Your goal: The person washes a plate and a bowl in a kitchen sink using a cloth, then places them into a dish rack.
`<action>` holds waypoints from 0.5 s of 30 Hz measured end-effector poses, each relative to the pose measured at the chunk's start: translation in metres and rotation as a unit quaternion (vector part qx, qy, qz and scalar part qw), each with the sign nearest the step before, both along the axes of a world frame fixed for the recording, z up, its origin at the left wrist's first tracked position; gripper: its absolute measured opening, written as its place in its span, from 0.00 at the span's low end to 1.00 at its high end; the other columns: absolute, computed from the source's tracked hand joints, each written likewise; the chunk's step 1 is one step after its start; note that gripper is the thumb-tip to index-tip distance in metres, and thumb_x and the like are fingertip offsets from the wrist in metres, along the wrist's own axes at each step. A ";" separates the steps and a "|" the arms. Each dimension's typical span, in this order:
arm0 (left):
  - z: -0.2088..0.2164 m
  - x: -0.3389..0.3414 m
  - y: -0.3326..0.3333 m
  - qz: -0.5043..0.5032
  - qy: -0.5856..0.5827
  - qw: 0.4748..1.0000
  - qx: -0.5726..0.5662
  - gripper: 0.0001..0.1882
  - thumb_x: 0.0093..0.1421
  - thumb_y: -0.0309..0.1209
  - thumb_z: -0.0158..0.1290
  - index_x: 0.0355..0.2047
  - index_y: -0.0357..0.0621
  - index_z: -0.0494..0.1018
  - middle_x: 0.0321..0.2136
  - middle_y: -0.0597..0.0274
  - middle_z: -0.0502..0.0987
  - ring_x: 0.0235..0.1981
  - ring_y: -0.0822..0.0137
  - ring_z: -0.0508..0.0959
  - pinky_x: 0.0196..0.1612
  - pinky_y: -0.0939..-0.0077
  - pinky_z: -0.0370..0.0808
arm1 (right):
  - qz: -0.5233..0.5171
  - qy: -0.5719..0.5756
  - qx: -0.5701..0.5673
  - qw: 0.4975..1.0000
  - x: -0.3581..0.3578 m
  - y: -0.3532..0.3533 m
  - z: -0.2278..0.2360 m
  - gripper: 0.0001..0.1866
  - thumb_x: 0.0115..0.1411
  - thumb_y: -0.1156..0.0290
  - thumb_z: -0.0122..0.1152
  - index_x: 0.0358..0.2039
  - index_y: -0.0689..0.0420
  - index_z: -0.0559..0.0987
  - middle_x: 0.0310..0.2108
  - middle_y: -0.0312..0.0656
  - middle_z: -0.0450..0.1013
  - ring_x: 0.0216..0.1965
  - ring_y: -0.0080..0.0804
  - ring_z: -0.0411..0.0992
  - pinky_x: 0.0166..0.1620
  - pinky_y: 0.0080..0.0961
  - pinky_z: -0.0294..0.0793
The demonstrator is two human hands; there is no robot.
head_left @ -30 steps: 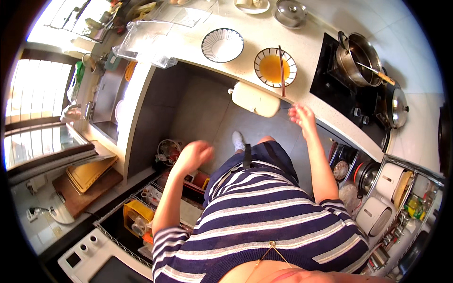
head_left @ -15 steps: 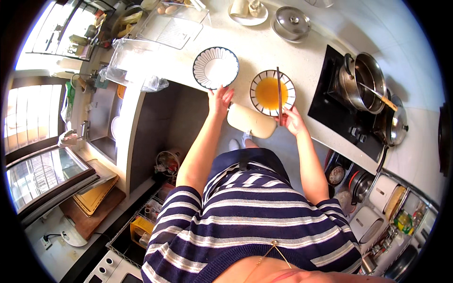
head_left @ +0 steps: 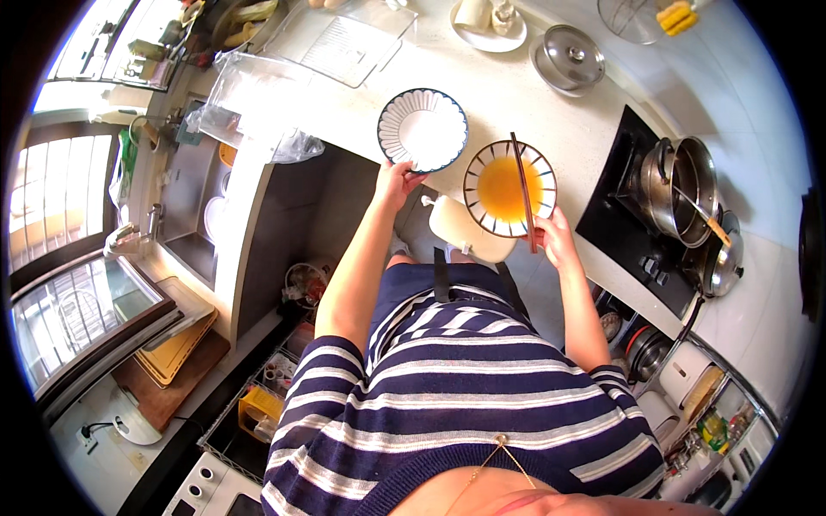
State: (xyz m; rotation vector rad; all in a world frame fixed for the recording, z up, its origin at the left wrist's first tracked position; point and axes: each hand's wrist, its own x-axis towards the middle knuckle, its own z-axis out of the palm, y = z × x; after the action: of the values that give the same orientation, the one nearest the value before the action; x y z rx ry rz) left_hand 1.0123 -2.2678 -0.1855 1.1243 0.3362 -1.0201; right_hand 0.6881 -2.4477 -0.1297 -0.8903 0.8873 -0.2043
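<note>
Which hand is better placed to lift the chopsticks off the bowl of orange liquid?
Right. The right hand already touches the chopsticks at that bowl's near rim; the left hand grips the empty white bowl.

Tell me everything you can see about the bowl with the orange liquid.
The bowl is round, white inside with dark radial lines toward its rim, and looks ceramic. It holds orange liquid and stands upright on the pale counter, near its front edge. Chopsticks lie across its top. The right hand touches its near rim. An empty bowl stands just left of it, held by the left hand.
</note>
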 end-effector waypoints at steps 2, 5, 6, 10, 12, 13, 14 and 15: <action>-0.001 0.010 0.006 -0.033 -0.001 0.999 0.027 0.23 0.60 0.18 0.44 0.56 0.45 0.56 0.40 0.52 0.75 0.33 0.58 0.82 0.36 0.63 0.85 | 0.010 0.004 -0.004 1.000 0.013 0.008 0.023 0.21 0.64 0.76 0.51 0.57 0.58 0.66 0.45 0.42 0.74 0.37 0.29 0.78 0.39 0.31 0.83; -0.001 0.026 0.016 -0.092 -0.009 0.996 0.011 0.23 0.61 0.19 0.46 0.56 0.45 0.58 0.37 0.55 0.77 0.31 0.63 0.82 0.34 0.66 0.85 | 0.026 -0.006 -0.011 1.000 0.044 0.024 0.055 0.20 0.64 0.76 0.51 0.57 0.59 0.66 0.45 0.41 0.74 0.38 0.27 0.78 0.39 0.29 0.83; 0.000 0.029 0.017 -0.106 -0.007 0.994 -0.013 0.22 0.63 0.24 0.49 0.56 0.46 0.59 0.40 0.55 0.77 0.30 0.63 0.82 0.35 0.67 0.84 | 0.039 -0.013 -0.022 0.999 0.056 0.030 0.066 0.20 0.64 0.76 0.50 0.57 0.59 0.66 0.46 0.41 0.74 0.39 0.26 0.77 0.39 0.28 0.82; 0.003 0.048 0.035 -0.101 0.064 0.984 -0.129 0.22 0.66 0.34 0.52 0.58 0.45 0.61 0.43 0.55 0.78 0.39 0.62 0.81 0.41 0.64 0.81 | 0.058 -0.032 -0.014 0.998 0.126 0.074 0.109 0.20 0.64 0.76 0.50 0.57 0.59 0.65 0.44 0.40 0.74 0.38 0.25 0.77 0.37 0.26 0.82; 0.028 0.053 0.044 -0.114 0.104 0.980 -0.129 0.19 0.68 0.35 0.49 0.56 0.39 0.67 0.45 0.56 0.78 0.42 0.62 0.80 0.44 0.66 0.80 | 0.064 -0.027 -0.024 0.997 0.146 0.091 0.120 0.21 0.64 0.75 0.50 0.57 0.60 0.65 0.44 0.41 0.74 0.38 0.25 0.77 0.37 0.26 0.83; 0.040 0.056 0.057 -0.165 0.030 0.981 -0.097 0.19 0.69 0.36 0.48 0.54 0.37 0.71 0.47 0.56 0.78 0.45 0.64 0.79 0.47 0.68 0.78 | 0.077 -0.031 -0.033 0.996 0.157 0.097 0.125 0.21 0.64 0.75 0.50 0.57 0.60 0.65 0.44 0.41 0.74 0.38 0.25 0.77 0.37 0.27 0.83; 0.047 0.064 0.077 -0.174 0.013 0.983 -0.060 0.18 0.68 0.35 0.47 0.53 0.37 0.72 0.46 0.57 0.78 0.43 0.65 0.79 0.47 0.69 0.78 | 0.097 -0.042 -0.039 0.994 0.176 0.107 0.130 0.21 0.64 0.75 0.50 0.58 0.60 0.65 0.44 0.41 0.74 0.38 0.26 0.77 0.38 0.28 0.83; 0.053 0.072 0.100 -0.177 -0.007 0.983 -0.054 0.18 0.68 0.35 0.47 0.53 0.38 0.72 0.46 0.57 0.79 0.43 0.66 0.80 0.48 0.70 0.77 | 0.104 -0.048 -0.027 0.993 0.194 0.117 0.132 0.22 0.63 0.76 0.50 0.58 0.61 0.64 0.44 0.42 0.74 0.39 0.28 0.78 0.39 0.31 0.84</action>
State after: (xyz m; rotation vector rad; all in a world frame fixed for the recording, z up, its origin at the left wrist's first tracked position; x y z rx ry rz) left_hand 1.0843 -2.1676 -0.1327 1.1144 0.0666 -1.3259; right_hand 0.8820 -2.3303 0.0022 -1.0077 0.6959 -0.0896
